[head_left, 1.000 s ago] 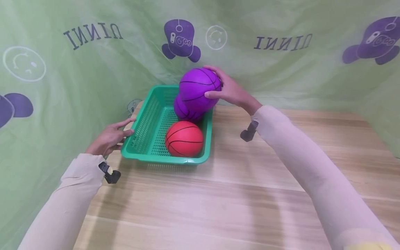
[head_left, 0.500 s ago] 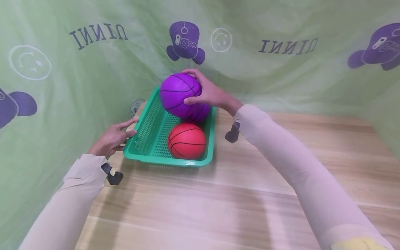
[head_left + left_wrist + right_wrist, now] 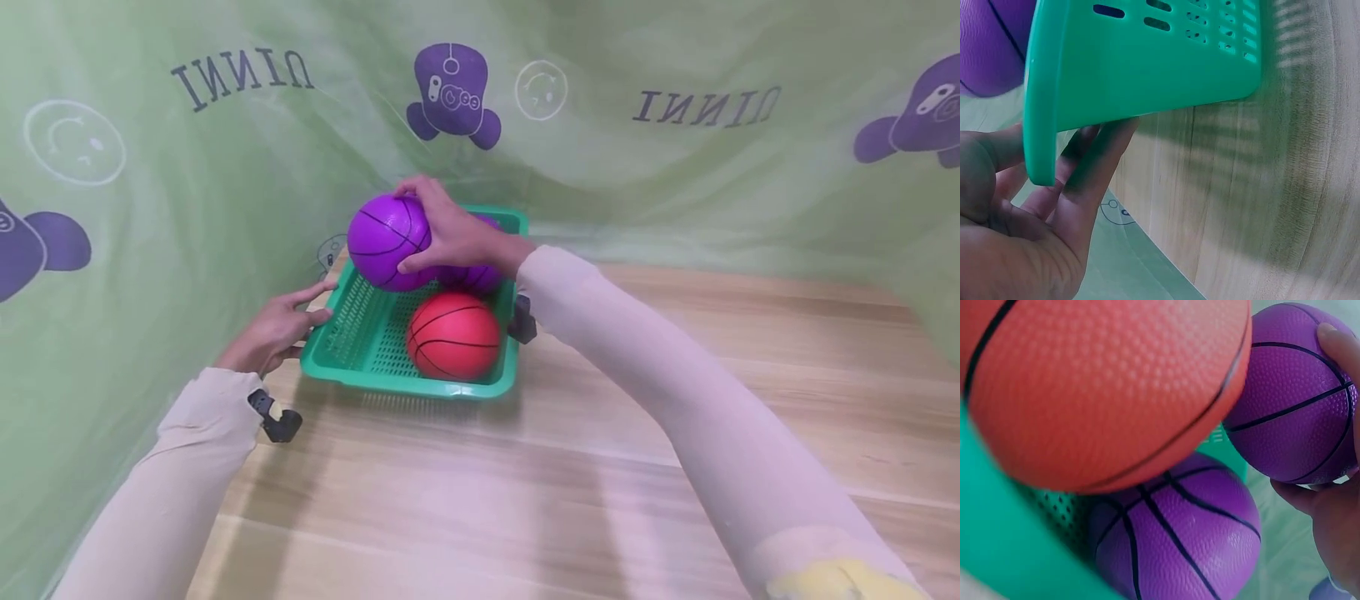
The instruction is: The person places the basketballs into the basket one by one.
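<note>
Right hand (image 3: 457,237) grips a purple ball (image 3: 386,242) above the green basket (image 3: 352,333), two balls already inside; left hand (image 3: 273,329) steadies its rim with straight fingers.

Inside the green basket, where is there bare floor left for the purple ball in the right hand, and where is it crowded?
Bare floor shows along the left side of the green basket, between its left wall and the red ball. The right side is crowded: the red ball sits in front, another purple ball behind it. The right hand holds the purple ball above the back left.

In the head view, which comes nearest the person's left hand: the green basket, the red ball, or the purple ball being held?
From the left hand:
1. Green basket, touched at its left rim.
2. Held purple ball, above the basket's far left, in the right hand.
3. Red ball, inside, near right.
</note>
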`<action>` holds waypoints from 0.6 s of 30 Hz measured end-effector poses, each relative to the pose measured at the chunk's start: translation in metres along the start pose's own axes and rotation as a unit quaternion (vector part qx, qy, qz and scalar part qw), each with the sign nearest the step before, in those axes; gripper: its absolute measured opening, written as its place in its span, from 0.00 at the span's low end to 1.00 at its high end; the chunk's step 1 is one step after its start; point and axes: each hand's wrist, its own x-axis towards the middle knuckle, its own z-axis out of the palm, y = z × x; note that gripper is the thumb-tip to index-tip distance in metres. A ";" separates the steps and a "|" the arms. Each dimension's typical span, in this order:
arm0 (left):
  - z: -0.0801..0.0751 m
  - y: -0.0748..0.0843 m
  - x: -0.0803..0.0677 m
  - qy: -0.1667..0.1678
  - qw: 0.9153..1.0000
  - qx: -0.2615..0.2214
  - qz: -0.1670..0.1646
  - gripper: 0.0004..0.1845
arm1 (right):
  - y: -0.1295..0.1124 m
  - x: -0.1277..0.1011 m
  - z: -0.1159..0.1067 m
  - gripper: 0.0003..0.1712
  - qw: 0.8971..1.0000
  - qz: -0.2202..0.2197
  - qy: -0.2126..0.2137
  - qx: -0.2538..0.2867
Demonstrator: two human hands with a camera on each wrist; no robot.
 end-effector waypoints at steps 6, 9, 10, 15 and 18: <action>0.001 0.001 0.000 0.009 1.000 0.001 -0.005 0.32 | 0.004 0.003 0.014 0.51 0.997 0.018 -0.066 -0.021; 0.002 -0.001 -0.001 0.008 1.000 0.003 -0.006 0.31 | 0.005 0.001 0.021 0.49 0.991 0.028 -0.114 -0.058; 0.002 -0.001 -0.001 0.009 1.000 0.003 -0.006 0.31 | 0.004 0.000 0.024 0.48 0.989 0.025 -0.126 -0.072; 0.002 0.001 -0.003 0.017 1.000 -0.003 -0.009 0.31 | -0.002 0.005 0.030 0.46 0.975 0.006 -0.156 -0.160; -0.001 0.004 -0.005 0.017 1.000 -0.007 -0.005 0.31 | -0.004 0.010 0.030 0.45 0.966 0.004 -0.169 -0.196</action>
